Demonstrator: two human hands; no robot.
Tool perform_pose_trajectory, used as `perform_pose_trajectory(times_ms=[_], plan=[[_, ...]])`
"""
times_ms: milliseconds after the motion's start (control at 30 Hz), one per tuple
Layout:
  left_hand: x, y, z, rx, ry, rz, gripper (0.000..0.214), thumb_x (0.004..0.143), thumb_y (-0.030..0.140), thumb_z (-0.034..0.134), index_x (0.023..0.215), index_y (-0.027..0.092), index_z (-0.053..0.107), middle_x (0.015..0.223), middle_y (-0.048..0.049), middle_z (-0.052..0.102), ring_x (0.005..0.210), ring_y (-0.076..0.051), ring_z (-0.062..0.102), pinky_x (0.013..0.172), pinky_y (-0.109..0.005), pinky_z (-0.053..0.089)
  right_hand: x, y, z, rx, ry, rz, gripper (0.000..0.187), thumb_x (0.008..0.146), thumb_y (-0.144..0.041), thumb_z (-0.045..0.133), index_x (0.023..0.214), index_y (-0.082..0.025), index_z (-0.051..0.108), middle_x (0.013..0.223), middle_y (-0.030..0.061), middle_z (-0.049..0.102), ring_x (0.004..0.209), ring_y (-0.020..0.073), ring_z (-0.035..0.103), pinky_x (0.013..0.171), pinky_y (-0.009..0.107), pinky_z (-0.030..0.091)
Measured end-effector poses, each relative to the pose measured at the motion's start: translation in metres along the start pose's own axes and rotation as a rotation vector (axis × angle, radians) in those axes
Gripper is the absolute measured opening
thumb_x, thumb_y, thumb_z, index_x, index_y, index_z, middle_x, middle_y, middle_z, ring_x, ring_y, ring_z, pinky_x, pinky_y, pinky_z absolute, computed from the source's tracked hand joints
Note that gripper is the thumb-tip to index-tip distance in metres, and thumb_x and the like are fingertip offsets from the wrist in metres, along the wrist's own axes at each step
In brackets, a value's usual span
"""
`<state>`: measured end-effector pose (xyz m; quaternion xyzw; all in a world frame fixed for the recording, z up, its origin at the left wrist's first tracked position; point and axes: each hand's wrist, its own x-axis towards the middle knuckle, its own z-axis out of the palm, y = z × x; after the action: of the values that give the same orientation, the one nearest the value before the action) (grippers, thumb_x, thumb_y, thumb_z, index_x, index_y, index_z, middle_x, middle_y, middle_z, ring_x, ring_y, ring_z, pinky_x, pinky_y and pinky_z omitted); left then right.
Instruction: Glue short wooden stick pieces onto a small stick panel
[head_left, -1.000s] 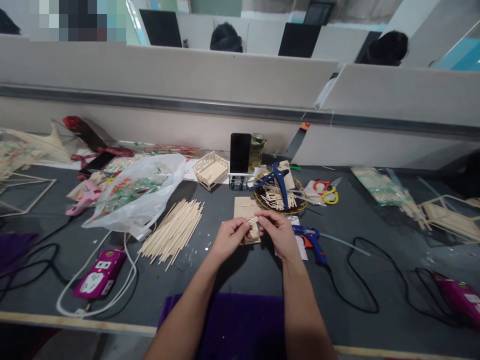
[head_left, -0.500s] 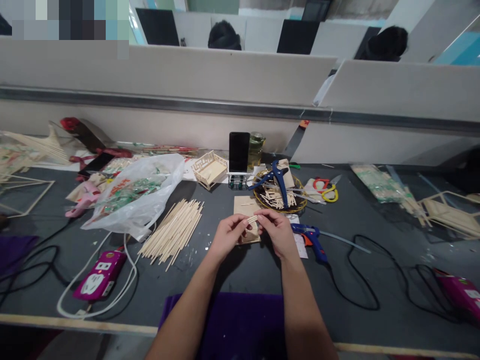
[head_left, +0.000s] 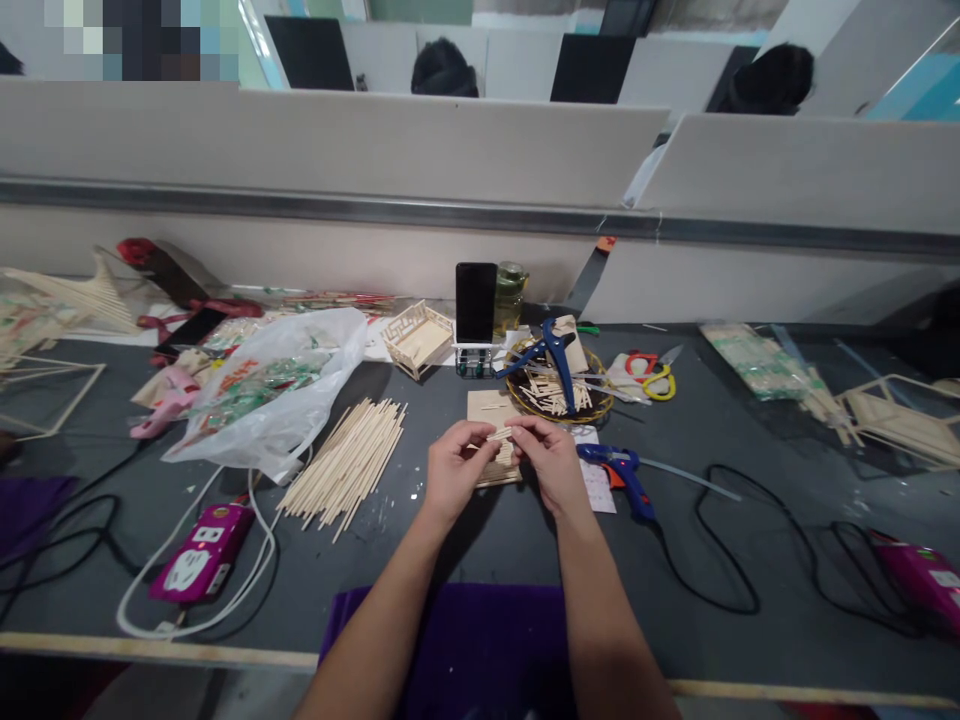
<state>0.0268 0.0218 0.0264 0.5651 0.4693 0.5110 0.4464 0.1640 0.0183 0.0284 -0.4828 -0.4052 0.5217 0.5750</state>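
Between my fingertips I hold a few short wooden sticks, pressed side by side. My left hand pinches their left end, and my right hand pinches the right end. Beneath them lies a flat wooden board with a row of sticks on its near part, partly hidden by my hands. Just right of my right hand rests a blue glue gun on the table, its clear glue stick pointing right. Left of my hands is a spread pile of long wooden sticks.
Behind my hands stand a phone, a jar, a small wooden model and a basket of stick pieces. Scissors lie right of it. A plastic bag and a purple power strip are at left.
Both hands stay close together over the board, with the sticks still pinched between them. The fingers have shifted slightly, and the view has moved a little.
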Motion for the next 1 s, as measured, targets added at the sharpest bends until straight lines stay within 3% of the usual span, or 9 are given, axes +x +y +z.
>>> perform_pose_trajectory(times_ms=[133,433,833,1000], plan=[[-0.0008,-0.0016,-0.0008,0.051,0.005,0.077,0.014,0.078,0.031,0.064,0.082,0.018,0.07,0.081,-0.0049,0.065,0.07,-0.014,0.061,0.063,-0.023,0.049,0.0,-0.0003,0.0007,0.008,-0.008,0.007,0.018,0.071,-0.034,0.068,0.081,-0.018,0.067,0.061,-0.0039,0.057,0.048,0.0076,0.049,0.049,0.022,0.044],[-0.0002,0.0023,-0.0012,0.01,0.045,0.049,0.012,0.077,0.029,0.065,0.079,0.019,0.071,0.076,-0.0027,0.065,0.063,-0.013,0.061,0.06,-0.023,0.049,-0.0006,0.0,0.0008,0.003,-0.026,0.017,0.022,0.074,-0.037,0.065,0.085,-0.018,0.069,0.065,-0.0021,0.06,0.051,0.0086,0.051,0.051,0.023,0.046],[0.0003,0.0045,0.0005,-0.095,0.042,-0.058,0.017,0.073,0.033,0.069,0.074,0.016,0.068,0.069,-0.0005,0.062,0.057,-0.011,0.061,0.057,-0.022,0.05,-0.0006,0.0018,0.0024,-0.117,0.012,-0.061,0.018,0.074,-0.036,0.067,0.079,-0.019,0.067,0.065,-0.0026,0.061,0.051,0.0091,0.052,0.052,0.023,0.045],[0.0023,0.0029,-0.0021,-0.272,-0.027,-0.218,0.025,0.068,0.037,0.073,0.076,0.014,0.068,0.061,-0.0004,0.064,0.055,-0.012,0.06,0.057,-0.023,0.051,-0.0007,0.0039,0.0021,-0.125,0.031,-0.074,0.019,0.075,-0.037,0.066,0.077,-0.018,0.066,0.064,-0.0033,0.059,0.05,0.0089,0.053,0.05,0.022,0.043]])
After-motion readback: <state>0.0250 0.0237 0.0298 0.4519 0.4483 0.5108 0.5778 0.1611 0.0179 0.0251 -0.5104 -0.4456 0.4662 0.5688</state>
